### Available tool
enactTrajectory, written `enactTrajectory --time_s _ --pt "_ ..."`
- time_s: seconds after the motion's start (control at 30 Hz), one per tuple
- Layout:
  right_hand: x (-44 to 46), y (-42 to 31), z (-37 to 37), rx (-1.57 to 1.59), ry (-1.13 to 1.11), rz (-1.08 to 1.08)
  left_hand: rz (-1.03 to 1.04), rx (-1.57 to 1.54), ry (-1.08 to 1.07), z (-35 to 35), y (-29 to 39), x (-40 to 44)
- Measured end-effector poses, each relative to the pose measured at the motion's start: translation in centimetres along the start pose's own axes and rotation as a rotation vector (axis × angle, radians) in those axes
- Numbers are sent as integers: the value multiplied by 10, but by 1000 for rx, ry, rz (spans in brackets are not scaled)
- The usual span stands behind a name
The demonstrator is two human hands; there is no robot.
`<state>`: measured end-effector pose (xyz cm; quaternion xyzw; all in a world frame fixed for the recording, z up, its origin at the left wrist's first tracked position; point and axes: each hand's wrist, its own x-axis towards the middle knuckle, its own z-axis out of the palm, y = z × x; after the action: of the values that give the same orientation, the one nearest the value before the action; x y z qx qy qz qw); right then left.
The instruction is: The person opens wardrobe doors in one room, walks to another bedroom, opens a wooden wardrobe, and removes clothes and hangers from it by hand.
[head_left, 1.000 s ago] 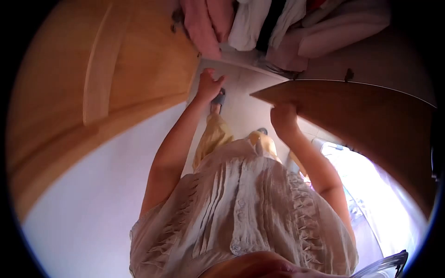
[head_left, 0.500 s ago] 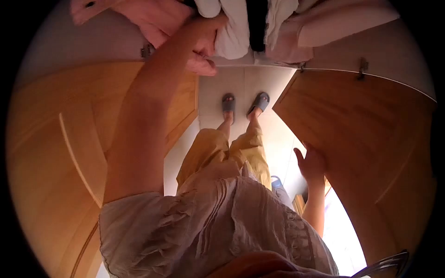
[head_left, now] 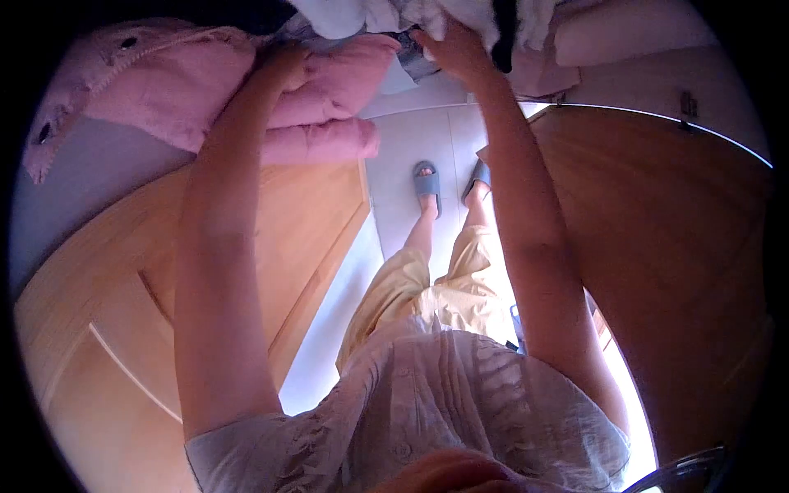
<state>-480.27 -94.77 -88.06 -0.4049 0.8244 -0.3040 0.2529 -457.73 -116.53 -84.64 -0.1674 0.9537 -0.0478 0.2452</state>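
Observation:
A pink padded garment (head_left: 173, 90) with dark round fasteners lies across the upper left, folded near its right end. My left hand (head_left: 286, 67) is closed on its upper part, fingertips partly hidden in the folds. Right of it, white cloth (head_left: 378, 15) is bunched at the top edge, with dark grey patterned cloth (head_left: 415, 62) hanging under it. My right hand (head_left: 456, 49) reaches up into this bundle, its thumb against the grey cloth and its fingers curled into the white cloth.
Open wooden cabinet doors stand at left (head_left: 271, 230) and right (head_left: 641, 222), with a hinge (head_left: 689, 103) at the right. Pale folded cloth (head_left: 633, 37) lies on the shelf at upper right. Below are my slippered feet (head_left: 426, 182) on the tiled floor (head_left: 452, 131).
My right hand has risen from beside the right door to the white cloth. My left hand has moved left onto the pink garment, and more of that garment now shows.

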Motion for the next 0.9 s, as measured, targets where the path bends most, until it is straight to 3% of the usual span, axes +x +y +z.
enactTrajectory --time_s 0.03,0.1,0.17,0.3,0.37,0.47,0.5,0.6,0.63,0.67,0.73,0.77,0.9 --pt "7 15 -8 -25 -106 197 -5 40 -22 -1 -4 1" --pt "7 57 -33 -240 222 -371 -17 87 -40 -11 8 4" --pt "4 68 -49 -350 772 -165 -39 123 -54 -18 21 10" --pt "22 79 -64 -133 679 -113 -52 188 -94 -28 37 18" --pt "34 93 -51 14 498 -227 -55 234 -132 -31 41 17" --pt "-5 50 -54 7 444 -139 -69 300 -177 -31 47 6" --pt "-16 33 -67 148 355 -200 -74 312 -195 -26 51 1" --pt "-19 49 -39 62 306 -33 -100 358 -229 -26 54 -14" --pt "-15 59 -21 21 359 -159 -102 355 -226 -25 55 -16" --pt "-20 50 -21 8 364 -151 -102 348 -223 -22 58 -10" --pt "-24 34 -18 70 165 32 -120 332 -227 -13 62 1" --pt "-15 57 -5 98 170 -84 -142 326 -232 -8 65 6" --pt "-43 14 -10 65 289 -123 -189 266 -196 6 92 -5"
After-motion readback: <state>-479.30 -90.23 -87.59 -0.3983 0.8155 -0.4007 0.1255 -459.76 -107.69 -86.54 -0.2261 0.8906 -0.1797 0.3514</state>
